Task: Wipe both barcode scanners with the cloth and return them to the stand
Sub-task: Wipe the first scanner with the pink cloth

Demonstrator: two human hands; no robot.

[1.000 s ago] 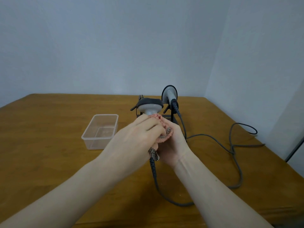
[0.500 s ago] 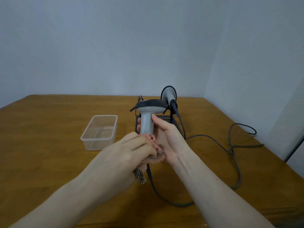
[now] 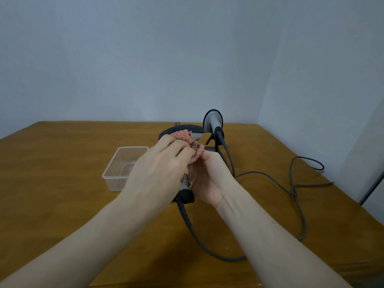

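My right hand (image 3: pixel 209 179) grips the handle of a grey and black barcode scanner (image 3: pixel 188 196), held upright above the table; only its dark head and cable end show. My left hand (image 3: pixel 160 169) presses a pink cloth (image 3: pixel 185 137) with a checked edge against the scanner's head and handle. A second grey scanner (image 3: pixel 213 121) rests in the black stand (image 3: pixel 215 145) just behind my hands, its head up.
A clear plastic container (image 3: pixel 122 167) sits left of my hands on the wooden table (image 3: pixel 52 183). Grey cables (image 3: pixel 295 188) loop across the table's right side and run toward me in the middle. A wall stands close on the right.
My left hand has slid the cloth up from the bottom of the handle to the scanner's head. The right hand keeps its hold on the handle.
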